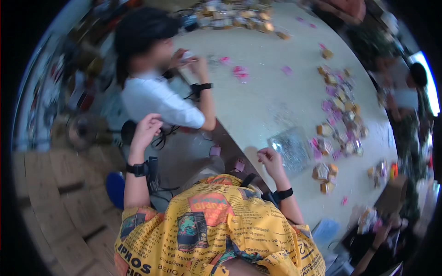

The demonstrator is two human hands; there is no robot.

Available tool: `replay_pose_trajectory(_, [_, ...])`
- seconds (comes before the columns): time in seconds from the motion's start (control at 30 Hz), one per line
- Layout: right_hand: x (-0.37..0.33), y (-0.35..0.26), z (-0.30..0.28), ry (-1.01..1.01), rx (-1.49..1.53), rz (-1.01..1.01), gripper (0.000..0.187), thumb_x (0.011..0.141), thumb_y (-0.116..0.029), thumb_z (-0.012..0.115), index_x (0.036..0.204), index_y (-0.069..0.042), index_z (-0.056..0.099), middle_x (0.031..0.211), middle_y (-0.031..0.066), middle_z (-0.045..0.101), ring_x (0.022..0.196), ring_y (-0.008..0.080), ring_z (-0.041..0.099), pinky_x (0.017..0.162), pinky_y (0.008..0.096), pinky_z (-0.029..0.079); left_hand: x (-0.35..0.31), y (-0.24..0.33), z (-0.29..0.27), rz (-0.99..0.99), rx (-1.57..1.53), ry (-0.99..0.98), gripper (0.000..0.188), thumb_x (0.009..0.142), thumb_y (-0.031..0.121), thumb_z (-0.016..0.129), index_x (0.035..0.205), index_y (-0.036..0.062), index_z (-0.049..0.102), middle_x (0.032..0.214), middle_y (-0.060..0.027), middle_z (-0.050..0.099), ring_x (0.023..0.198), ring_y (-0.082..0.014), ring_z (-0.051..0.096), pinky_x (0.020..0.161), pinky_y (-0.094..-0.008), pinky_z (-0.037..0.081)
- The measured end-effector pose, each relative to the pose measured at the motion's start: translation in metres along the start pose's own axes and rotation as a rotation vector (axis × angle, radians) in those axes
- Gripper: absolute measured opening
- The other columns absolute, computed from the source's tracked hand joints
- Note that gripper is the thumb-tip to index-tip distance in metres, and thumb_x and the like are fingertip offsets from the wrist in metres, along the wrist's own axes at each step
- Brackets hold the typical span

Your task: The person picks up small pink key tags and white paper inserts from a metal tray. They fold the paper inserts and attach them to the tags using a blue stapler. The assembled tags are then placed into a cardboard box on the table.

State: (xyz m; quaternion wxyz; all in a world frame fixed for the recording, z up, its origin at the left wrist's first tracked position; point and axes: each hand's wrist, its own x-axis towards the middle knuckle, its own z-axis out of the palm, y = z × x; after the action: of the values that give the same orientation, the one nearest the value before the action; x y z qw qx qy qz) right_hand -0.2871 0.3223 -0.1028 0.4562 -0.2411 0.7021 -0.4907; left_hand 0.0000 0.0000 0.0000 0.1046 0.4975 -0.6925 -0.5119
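Note:
My left hand (147,130) is raised off the table's edge, its fingers curled and pressed together; whatever they hold, if anything, is too small to see. Over the near edge of the pale table (248,110) is my right hand (272,162), thumb and fingertips drawn into a pinch, with nothing nameable showing between them. Just beyond it lies a clear, shallow square tray or bag (291,149) with tiny shiny bits on it. Several small wrapped packets in gold, pink and purple (324,146) lie farther right.
On my left, a co-worker in a white shirt (161,101) handles a small pale item. More packets (235,18) are heaped at the far end, and pink pieces (240,73) lie mid-table. Other people sit along the right side. Cardboard (55,198) covers the floor at left.

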Motion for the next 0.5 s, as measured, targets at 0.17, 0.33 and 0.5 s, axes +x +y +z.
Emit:
replay_pose_trajectory(0.17, [0.006,-0.056,0.031,-0.403,-0.34,-0.167,0.015,0.08,-0.006,0.06,0.091,0.003,0.06,0.078,0.01,0.062,0.068,0.0137,0.059,0.061,0.0267,0.047,-0.024,-0.071,0.009,0.188,0.508,0.02,0.036,0.073,0.023,0.065,0.103,0.0042,0.059,0.091,-0.0151,0.062,0.082,-0.0296,0.06,0.07,-0.0376,0.047])
replay_pose_trajectory(0.33, [0.039,-0.033,0.076,-0.512,-0.186,-0.033,0.012,0.08,-0.004,0.06,0.089,0.003,0.061,0.076,0.0032,0.061,0.068,0.0089,0.056,0.061,0.0232,0.045,-0.074,-0.125,-0.028,-0.201,0.768,-0.063,0.039,0.073,0.029,0.063,0.101,0.0029,0.059,0.102,-0.0184,0.058,0.096,-0.0339,0.055,0.082,-0.041,0.044])
replay_pose_trajectory(0.5, [0.08,-0.087,0.162,-0.687,-0.187,-0.018,0.021,0.088,-0.018,0.053,0.089,0.001,0.062,0.076,0.0035,0.062,0.07,0.0093,0.058,0.064,0.0238,0.045,-0.104,-0.184,-0.07,-0.288,0.62,0.049,0.039,0.075,0.034,0.062,0.093,-0.0002,0.061,0.092,-0.0208,0.06,0.086,-0.0353,0.058,0.075,-0.0412,0.045])
